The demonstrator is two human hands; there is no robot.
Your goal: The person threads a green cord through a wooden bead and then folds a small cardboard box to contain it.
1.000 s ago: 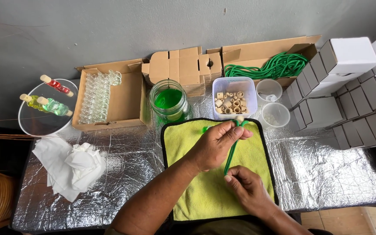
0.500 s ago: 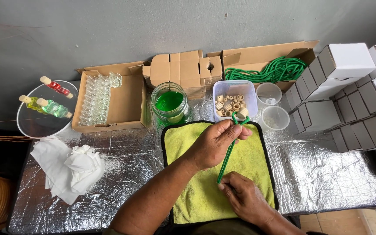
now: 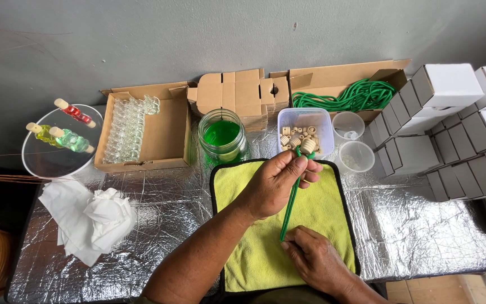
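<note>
The left hand [image 3: 274, 186] has drawn nearer, its fingers pinching the wooden bead [image 3: 307, 146] on the green cord [image 3: 289, 202] above the yellow cloth [image 3: 322, 214], the right hand [image 3: 316, 259] gripping its lower end; a loosened pinch could drop the bead.

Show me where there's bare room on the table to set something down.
Free foil lies between the white tissue and the yellow cloth, and right of the cloth, below the white boxes. The back row is crowded: cardboard tray, green jar, bead tub, cups.
</note>
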